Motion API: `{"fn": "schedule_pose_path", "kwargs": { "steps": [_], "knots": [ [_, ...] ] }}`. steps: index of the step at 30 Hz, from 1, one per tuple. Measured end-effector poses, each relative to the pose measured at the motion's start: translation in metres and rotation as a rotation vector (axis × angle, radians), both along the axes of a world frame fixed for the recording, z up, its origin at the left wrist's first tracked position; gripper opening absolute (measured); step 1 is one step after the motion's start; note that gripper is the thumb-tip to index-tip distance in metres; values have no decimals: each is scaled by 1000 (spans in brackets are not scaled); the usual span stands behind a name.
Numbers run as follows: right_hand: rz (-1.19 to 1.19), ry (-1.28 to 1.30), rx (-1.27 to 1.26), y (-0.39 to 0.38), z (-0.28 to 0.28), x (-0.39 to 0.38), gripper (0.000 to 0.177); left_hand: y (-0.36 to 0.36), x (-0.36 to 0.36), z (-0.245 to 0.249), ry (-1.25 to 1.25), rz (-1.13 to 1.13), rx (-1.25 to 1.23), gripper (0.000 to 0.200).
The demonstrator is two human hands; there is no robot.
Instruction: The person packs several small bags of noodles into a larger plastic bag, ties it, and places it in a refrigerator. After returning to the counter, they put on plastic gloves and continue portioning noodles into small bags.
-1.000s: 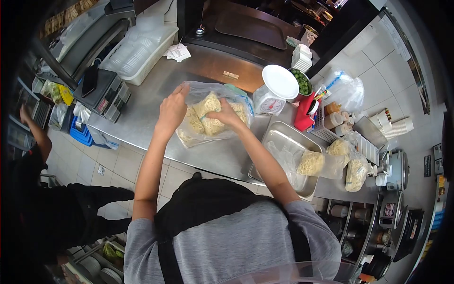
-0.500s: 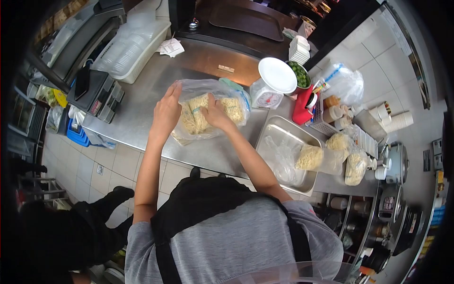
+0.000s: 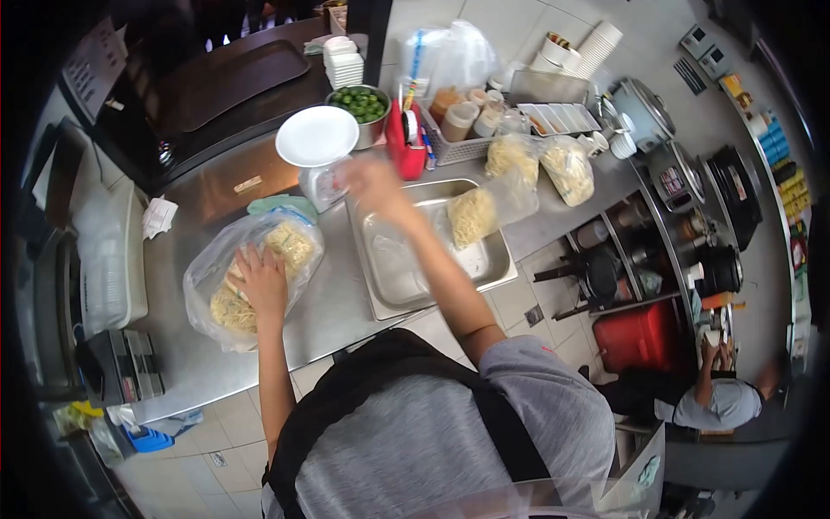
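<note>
My left hand [image 3: 258, 284] lies spread on the noodle bundles [image 3: 292, 245] inside a large transparent plastic bag [image 3: 206, 268] on the steel counter. My right hand [image 3: 372, 183], smeared by motion, is raised over the back left corner of the steel tray [image 3: 389, 290]. It is beside the white kitchen scale [image 3: 316, 136] and near a red tape dispenser [image 3: 405, 147]; its fingers cannot be made out. A smaller bag of noodles [image 3: 473, 218] rests in the tray's right side. A green cloth [image 3: 281, 204] touches the large bag's far edge.
Two more noodle bags [image 3: 512, 157] [image 3: 567, 170] stand right of the tray. Behind are a bowl of green fruit [image 3: 361, 105], a basket of bottles [image 3: 454, 151] and stacked cups [image 3: 596, 48]. Plastic containers [image 3: 112, 259] are at left. Another person [image 3: 713, 402] stands far right.
My view has turned to the right. My right hand has left the noodle bundles and moved toward the scale and tray. My left hand has gone from the bag's edge onto the noodles.
</note>
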State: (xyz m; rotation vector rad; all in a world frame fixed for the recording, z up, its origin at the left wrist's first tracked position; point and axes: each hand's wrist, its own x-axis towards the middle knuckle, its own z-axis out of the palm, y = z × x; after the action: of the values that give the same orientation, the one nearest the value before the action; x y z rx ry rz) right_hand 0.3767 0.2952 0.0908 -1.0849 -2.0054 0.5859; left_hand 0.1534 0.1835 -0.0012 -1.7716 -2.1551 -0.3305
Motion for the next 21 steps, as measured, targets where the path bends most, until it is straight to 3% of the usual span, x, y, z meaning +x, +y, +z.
{"fn": "schedule_pose_path", "kwargs": {
  "steps": [1,2,5,8,10,13,15,18,21],
  "knots": [
    [-141,-38,195,15,15,36,18,3,-1,-8,11,-1,1,32],
    [-380,8,120,20,34,70,21,4,-3,-16,21,4,2,32],
    [-888,-181,232,69,28,196,30,4,-1,-16,31,15,-9,31],
    [-991,-571,-38,116,-26,317,24,4,-2,-16,5,7,-2,30],
    [-720,-662,104,136,-85,385,16,3,-3,-16,-18,1,4,30],
    [-805,-157,-323,105,-58,389,16,2,-3,-15,-35,-3,2,30],
    [-757,44,-122,94,-41,400,16,2,-4,-14,-25,-11,-4,30],
    [-705,75,-29,71,8,407,15,2,-5,-12,-43,-16,-32,31],
    [-483,203,81,44,75,385,13,1,-4,-12,-54,-26,-37,31]
  ]
}}
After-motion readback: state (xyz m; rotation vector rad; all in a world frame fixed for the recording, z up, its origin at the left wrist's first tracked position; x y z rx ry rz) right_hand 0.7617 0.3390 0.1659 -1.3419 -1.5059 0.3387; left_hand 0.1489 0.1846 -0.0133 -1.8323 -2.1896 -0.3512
